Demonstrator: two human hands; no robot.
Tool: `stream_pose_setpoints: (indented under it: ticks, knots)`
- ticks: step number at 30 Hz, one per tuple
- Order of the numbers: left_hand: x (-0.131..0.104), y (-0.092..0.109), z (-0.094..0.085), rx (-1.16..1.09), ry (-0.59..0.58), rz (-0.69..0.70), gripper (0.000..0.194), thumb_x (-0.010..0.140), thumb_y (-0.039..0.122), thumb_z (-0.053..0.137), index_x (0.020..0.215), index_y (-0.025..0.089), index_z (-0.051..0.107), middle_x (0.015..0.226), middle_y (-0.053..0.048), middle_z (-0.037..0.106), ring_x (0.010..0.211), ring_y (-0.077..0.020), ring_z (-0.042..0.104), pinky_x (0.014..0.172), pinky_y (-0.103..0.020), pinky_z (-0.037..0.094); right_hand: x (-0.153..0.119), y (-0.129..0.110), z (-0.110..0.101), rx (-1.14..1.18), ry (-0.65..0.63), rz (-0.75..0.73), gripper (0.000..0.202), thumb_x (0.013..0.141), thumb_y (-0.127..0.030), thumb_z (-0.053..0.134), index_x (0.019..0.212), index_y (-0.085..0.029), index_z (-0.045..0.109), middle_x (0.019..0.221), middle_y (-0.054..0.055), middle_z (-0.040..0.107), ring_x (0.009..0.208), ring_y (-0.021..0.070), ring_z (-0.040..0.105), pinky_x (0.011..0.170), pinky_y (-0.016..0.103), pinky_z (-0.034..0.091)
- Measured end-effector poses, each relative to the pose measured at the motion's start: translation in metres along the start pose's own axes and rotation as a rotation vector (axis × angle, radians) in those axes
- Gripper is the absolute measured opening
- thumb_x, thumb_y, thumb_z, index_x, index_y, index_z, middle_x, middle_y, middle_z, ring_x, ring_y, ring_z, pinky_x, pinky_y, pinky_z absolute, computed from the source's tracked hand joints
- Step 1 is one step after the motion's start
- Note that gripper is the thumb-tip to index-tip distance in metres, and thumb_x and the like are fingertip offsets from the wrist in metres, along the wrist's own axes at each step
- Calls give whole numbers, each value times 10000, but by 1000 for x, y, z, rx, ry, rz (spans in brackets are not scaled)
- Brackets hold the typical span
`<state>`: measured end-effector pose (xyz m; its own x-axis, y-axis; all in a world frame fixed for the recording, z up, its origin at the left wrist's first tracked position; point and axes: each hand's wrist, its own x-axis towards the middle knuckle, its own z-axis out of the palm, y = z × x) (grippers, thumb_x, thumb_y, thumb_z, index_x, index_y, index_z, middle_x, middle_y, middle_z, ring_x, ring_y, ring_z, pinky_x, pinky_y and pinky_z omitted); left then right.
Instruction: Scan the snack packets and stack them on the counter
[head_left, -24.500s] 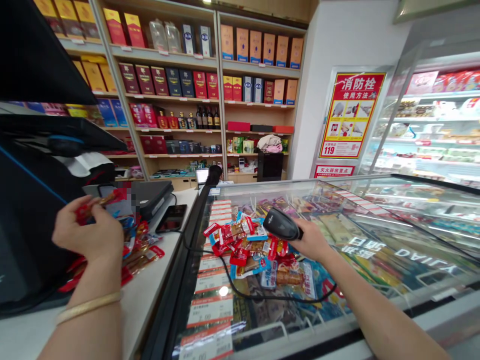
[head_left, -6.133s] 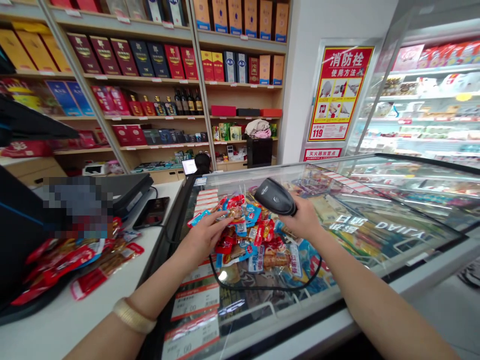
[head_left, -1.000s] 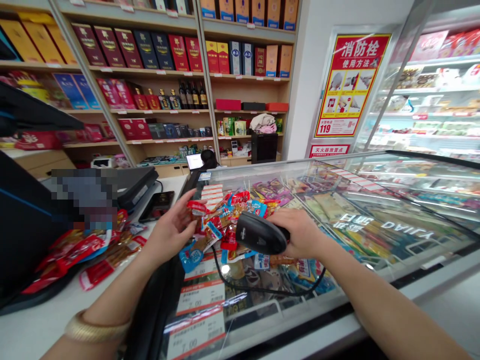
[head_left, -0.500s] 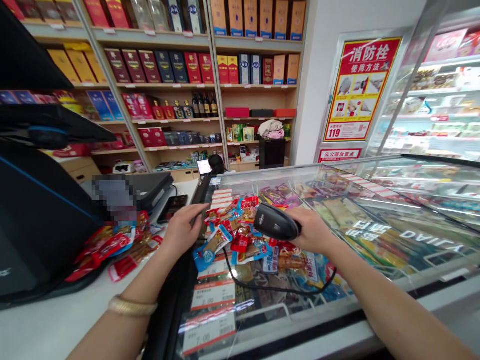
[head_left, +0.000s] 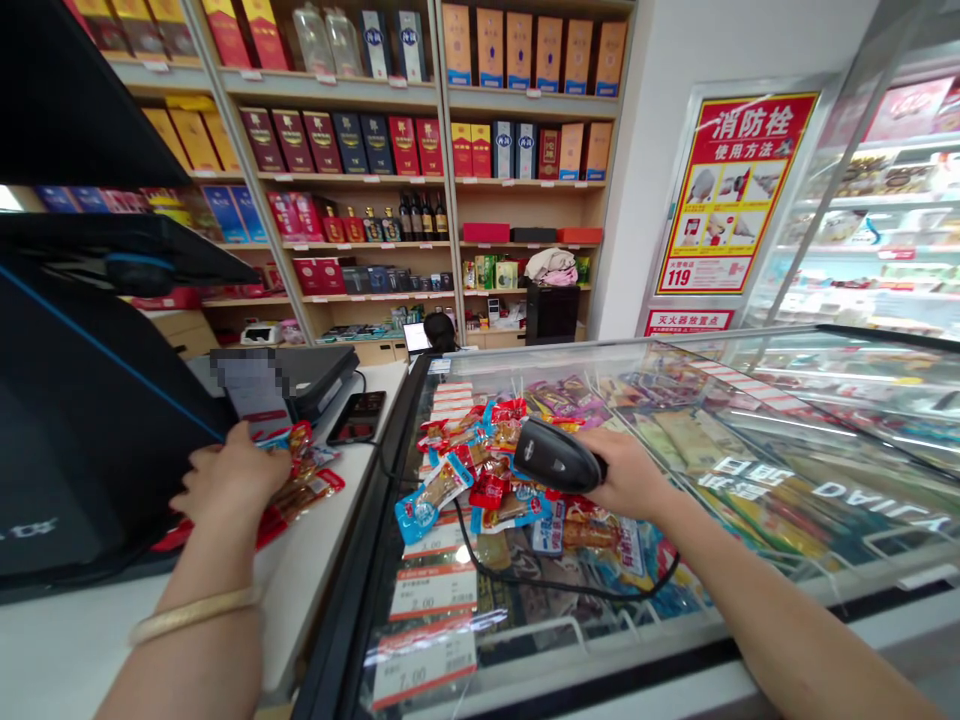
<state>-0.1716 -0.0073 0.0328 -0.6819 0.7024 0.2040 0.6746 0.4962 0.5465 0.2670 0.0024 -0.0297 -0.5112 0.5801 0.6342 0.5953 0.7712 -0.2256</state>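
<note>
My left hand (head_left: 232, 475) is over a pile of red snack packets (head_left: 304, 485) on the white counter, its fingers spread and touching the packets at the pile's left side. Its fingertips are partly hidden. In my right hand (head_left: 626, 470) is a black barcode scanner (head_left: 556, 456), pointing left above the glass top. Beneath and beside the scanner lies a heap of small red and blue snack packets (head_left: 480, 455). A blue-ended packet (head_left: 433, 497) sits at the heap's left edge. The scanner's black cable (head_left: 540, 577) loops over the glass.
A black terminal (head_left: 82, 410) stands at the left. A dark phone (head_left: 358, 417) lies on the white counter (head_left: 300, 610). The glass-topped freezer (head_left: 750, 420) fills the right. Behind are shelves of boxes (head_left: 360, 180) and a person's dark-haired head (head_left: 440, 332).
My left hand has moved left from the edge of the snack heap on the glass to the packets on the counter. My right hand still holds the scanner. The view has shifted slightly.
</note>
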Motion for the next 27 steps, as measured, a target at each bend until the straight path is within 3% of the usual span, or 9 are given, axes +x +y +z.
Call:
stream_pose_setpoints:
  ticks: [3,9,12,14,16,18,21,24,27]
  knots:
    - [-1,4,3,107,27,-88,858,624,280,663,1443,198,421,1467,-275,346,1295,-514,387,976,-658,324,0,0,1,7,0,-2,243,744,-253,624,979,-197,649,923,80,727,817,225,676,729,327,508]
    - [-11,6,2,2,174,15,768,570,213,679,1330,196,569,1405,-249,425,1248,-520,423,947,-658,366,0,0,2,3,10,2,243,750,-265,633,983,-201,653,916,80,728,806,219,676,723,320,509]
    - [-9,3,6,-183,400,103,653,613,190,626,1266,165,631,1328,-218,496,1220,-463,468,979,-622,383,0,-1,1,-18,15,-11,278,741,-249,629,1014,-207,656,952,81,734,848,227,686,749,325,518]
    - [-6,5,11,-378,524,166,594,618,159,593,1207,128,662,1165,-169,592,1142,-376,541,1005,-548,408,0,-2,1,-29,16,-20,278,734,-234,621,1009,-210,658,962,81,737,856,229,690,751,324,521]
    - [-4,12,16,-689,523,149,505,598,123,567,1088,115,690,921,-83,636,952,-276,614,956,-480,471,1,-3,0,-29,23,-23,275,730,-229,617,1001,-207,658,958,80,737,852,230,691,748,324,522]
    - [-6,23,18,-1054,385,32,394,572,84,543,941,124,677,738,-11,606,751,-201,620,837,-432,540,1,-3,0,-25,31,-17,270,728,-234,617,994,-204,656,943,79,736,842,230,688,746,325,520]
    - [-16,37,17,-1412,10,-152,319,590,37,500,864,122,639,686,-13,631,660,-166,629,699,-353,579,1,-3,-1,-21,35,-3,264,731,-252,619,988,-201,651,935,83,731,843,232,684,751,328,513]
    - [-28,48,15,-1482,-337,-256,381,690,13,445,999,102,649,768,-64,699,702,-162,667,668,-293,585,2,-6,-3,-11,27,-10,248,739,-257,616,978,-196,642,917,86,723,833,228,679,742,323,507]
    - [-39,55,18,-1443,-571,-345,418,784,24,429,1153,92,613,870,-107,730,799,-190,706,686,-287,596,4,-13,-6,13,14,-29,213,747,-246,603,951,-195,634,877,79,712,789,214,662,712,310,496]
